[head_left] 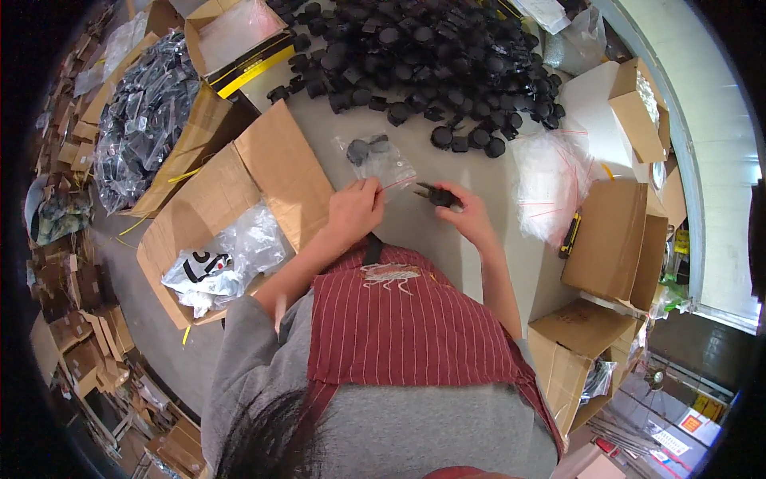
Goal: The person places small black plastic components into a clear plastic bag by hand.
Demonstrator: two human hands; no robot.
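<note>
My left hand (356, 206) is closed on the near edge of a small clear zip bag (396, 171) with a red seal line. Inside the bag's far end lie dark round pieces (359, 150). A little to the right, my right hand (472, 217) grips a black two-pin plug (436, 194) between thumb and fingers, its pins pointing left toward the bag's mouth. The plug and bag look apart. Beyond both hands a big heap of similar black pieces (423, 60) covers the far part of the table (319, 120).
To the right lies a stack of clear zip bags (550, 180), beside a yellow-and-black cutter (570, 235) and cardboard boxes (606, 239). On the left, an open carton (283, 160) holds plastic bags (231, 255). Behind it, another carton (195, 132) brims with bagged dark items (148, 120).
</note>
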